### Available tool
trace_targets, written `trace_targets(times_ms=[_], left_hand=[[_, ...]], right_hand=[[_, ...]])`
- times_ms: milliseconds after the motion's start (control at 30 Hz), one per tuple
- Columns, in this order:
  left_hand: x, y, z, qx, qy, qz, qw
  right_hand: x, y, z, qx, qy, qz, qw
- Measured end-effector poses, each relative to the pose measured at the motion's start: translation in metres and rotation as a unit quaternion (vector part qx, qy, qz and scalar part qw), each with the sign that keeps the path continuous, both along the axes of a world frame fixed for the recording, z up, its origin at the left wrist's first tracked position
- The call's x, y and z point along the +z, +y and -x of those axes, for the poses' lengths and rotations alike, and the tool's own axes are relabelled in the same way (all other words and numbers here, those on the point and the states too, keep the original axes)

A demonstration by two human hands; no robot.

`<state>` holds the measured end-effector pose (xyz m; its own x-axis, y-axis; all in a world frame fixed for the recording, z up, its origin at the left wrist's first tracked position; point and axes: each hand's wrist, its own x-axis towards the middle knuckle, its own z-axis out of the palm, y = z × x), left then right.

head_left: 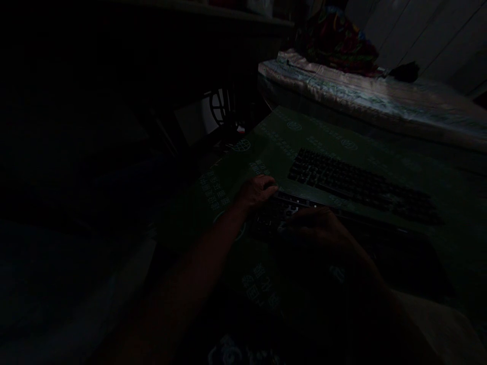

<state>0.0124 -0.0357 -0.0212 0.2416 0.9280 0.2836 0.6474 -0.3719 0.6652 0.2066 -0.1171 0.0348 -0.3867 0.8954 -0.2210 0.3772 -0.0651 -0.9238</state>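
In very dim light, a black keyboard (384, 238) lies on a green sheet printed with pale characters and globe logos. My left hand (258, 190) grips the keyboard's far left corner, thumb along its top edge. Over the keyboard's left part, my right hand (319, 225) bends down with its fingers drawn together. Small pale spots show among the keys near those fingertips. Whatever the right fingers hold, if anything, is lost in shadow. Just beyond the keyboard, black keys (361, 185) lie in keyboard-like rows on the sheet.
The green sheet (213, 187) spreads under everything. Behind it stands a bed or mattress (342, 94) with a dark patterned cloth (338, 43) heaped on top. A dark table (228, 30) rises at the upper left, with a round wire-guarded object (220, 109) beneath it.
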Motion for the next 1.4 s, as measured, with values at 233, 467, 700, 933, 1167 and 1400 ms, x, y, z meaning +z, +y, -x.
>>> trace_targets(times_ms=[233,467,700,933,1167,1400], left_hand=[[0.0,0.0,0.0,-0.001,-0.003,0.001,1.0],[-0.001,0.0,0.0,0.004,-0.011,0.002,1.0],[-0.001,0.0,0.0,0.002,-0.006,0.001,1.0],[-0.001,0.0,0.0,-0.001,-0.015,0.002,1.0],[-0.002,0.001,0.0,0.001,-0.009,0.006,1.0],[0.0,-0.001,-0.001,-0.005,-0.01,0.002,1.0]], right_hand=[[-0.003,0.0,-0.002,0.017,-0.012,0.045,0.999],[-0.001,-0.001,-0.001,0.022,-0.01,0.044,0.999],[0.001,-0.001,0.0,0.003,-0.002,0.037,0.999],[0.0,-0.001,-0.002,0.016,-0.025,0.054,0.998],[-0.003,0.0,-0.004,0.019,-0.023,0.039,0.999],[0.0,-0.005,0.009,-0.012,0.019,0.019,1.0]])
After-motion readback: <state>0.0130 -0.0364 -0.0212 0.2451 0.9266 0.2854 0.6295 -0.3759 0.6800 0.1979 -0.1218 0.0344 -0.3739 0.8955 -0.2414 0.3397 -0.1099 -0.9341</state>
